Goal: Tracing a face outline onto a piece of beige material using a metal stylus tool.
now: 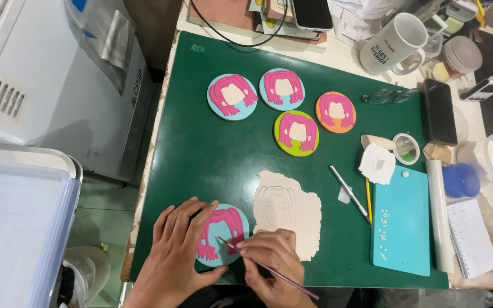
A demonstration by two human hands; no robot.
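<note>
The left hand (179, 245) lies flat, fingers spread, pressing the round blue clay disc with pink hair (222, 234) at six o'clock on the dark green cutting mat (201, 142). The right hand (273, 259) pinches a thin purple-handled brush (269, 269), tip touching the disc; a rolled cream clay sheet (287, 210) lies just beside, at three o'clock.

The scene is evenly and fairly brightly lit from above, with warm indoor light. The green mat (212, 148) shows a soft, dull sheen rather than hard glare. Shadows are short and faint: a slight one lies under the left hand (181, 251) and the right hand (272, 256). The white mug (397, 43) and pale desk (338, 54) edge look close to washed out. Focus is sharp at the centre; the corners bend slightly and soften, and the dark gap beside the desk stays dim.
</note>
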